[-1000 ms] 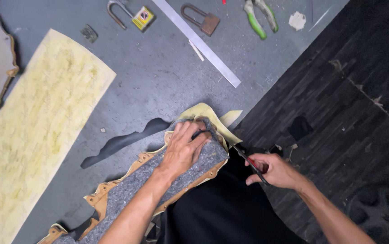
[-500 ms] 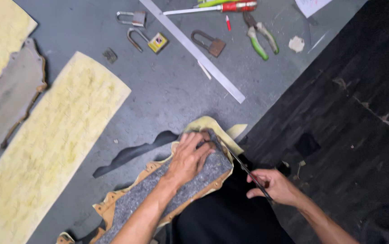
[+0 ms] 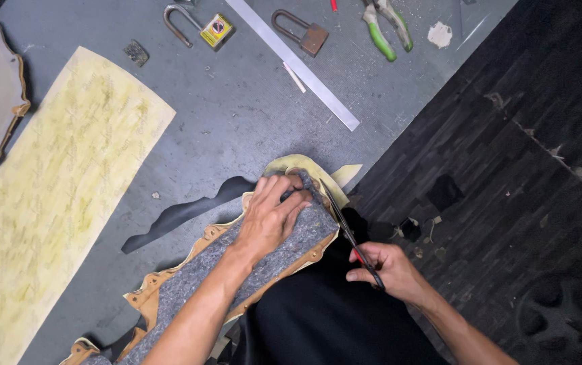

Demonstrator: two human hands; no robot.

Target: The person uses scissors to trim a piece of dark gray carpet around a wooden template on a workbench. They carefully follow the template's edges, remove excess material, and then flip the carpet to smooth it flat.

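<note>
The grey felt piece [image 3: 237, 270] is being pressed flat by the open left hand [image 3: 272, 220]; beside its edge, scissors [image 3: 345, 226] are being gripped by the closed right hand [image 3: 385, 267], their blades partly hidden.

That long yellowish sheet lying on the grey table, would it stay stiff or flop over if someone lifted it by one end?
The yellow sheet would probably bend or droop: it looks thin and lies quite flat on the table. It seems light for its size, since its edges show almost no thickness. Its fibrous, matte surface suggests it would not slide easily. How stiff it really is cannot be told.
</note>
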